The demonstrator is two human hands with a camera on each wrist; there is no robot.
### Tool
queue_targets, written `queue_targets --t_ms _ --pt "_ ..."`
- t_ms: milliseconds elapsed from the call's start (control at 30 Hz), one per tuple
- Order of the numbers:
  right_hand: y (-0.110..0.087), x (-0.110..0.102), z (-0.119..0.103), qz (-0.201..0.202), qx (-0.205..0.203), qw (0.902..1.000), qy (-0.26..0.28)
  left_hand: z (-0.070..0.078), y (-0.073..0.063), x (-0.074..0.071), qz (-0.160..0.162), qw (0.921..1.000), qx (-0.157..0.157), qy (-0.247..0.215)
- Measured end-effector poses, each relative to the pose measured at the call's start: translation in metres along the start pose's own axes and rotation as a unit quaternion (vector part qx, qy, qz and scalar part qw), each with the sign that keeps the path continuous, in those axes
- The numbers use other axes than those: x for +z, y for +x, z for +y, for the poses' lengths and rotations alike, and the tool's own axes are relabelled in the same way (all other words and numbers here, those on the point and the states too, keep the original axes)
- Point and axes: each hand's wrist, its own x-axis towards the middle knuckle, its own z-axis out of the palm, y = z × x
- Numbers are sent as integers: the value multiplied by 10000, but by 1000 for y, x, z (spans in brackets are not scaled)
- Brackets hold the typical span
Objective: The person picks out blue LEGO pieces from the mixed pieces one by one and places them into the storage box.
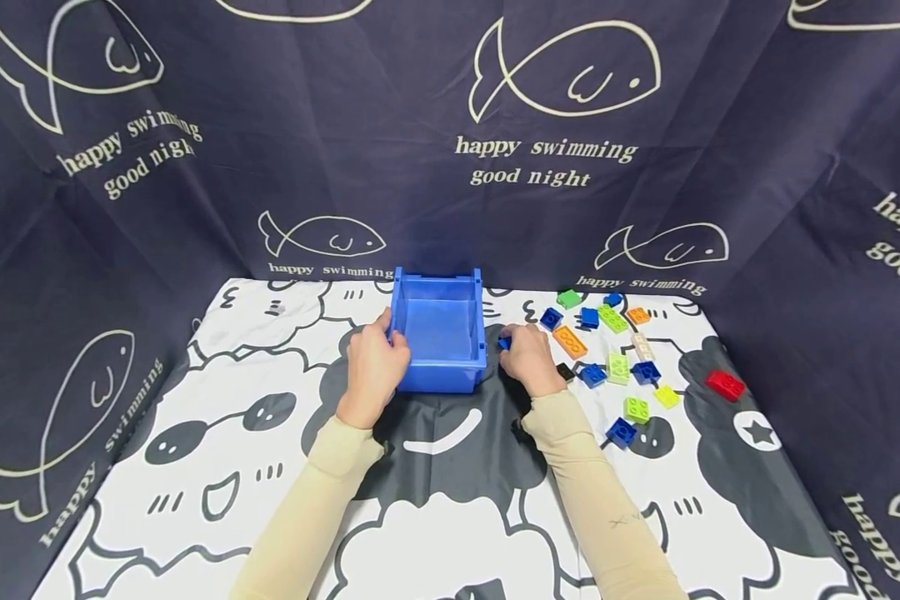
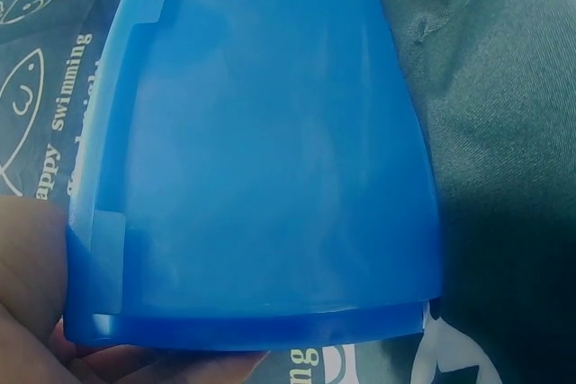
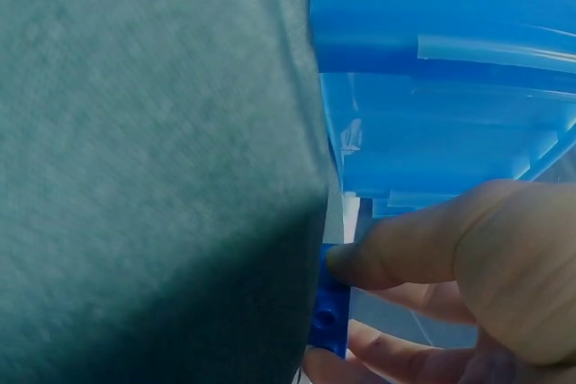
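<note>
A blue plastic bin (image 1: 441,377) stands on the patterned cloth, its inside bare. My left hand (image 1: 375,357) grips the bin's left wall; in the left wrist view the thumb and fingers lie around its edge. To the right of the bin, my right hand (image 1: 528,354) holds a small blue toy brick (image 3: 331,303). The right wrist view shows thumb and fingertips pinching it, just outside the bin's right wall. Most of the brick is hidden by the hand in the head view.
Several loose toy bricks lie right of my right hand, among them an orange brick (image 1: 570,342), a lime brick (image 1: 636,409) and a blue brick (image 1: 621,432). A red brick (image 1: 725,384) lies farther right. Dark printed curtains (image 1: 435,192) rise behind and beside the cloth.
</note>
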Motion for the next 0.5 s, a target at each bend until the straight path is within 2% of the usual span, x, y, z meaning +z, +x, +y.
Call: queue_targets --t_ms 333,500 --pt "-2 -3 3 105 -159 9996 185 0 0 0 6 10000 16 -2" --pt "-3 -14 1 252 -182 9992 252 0 0 1 42 10000 13 -50"
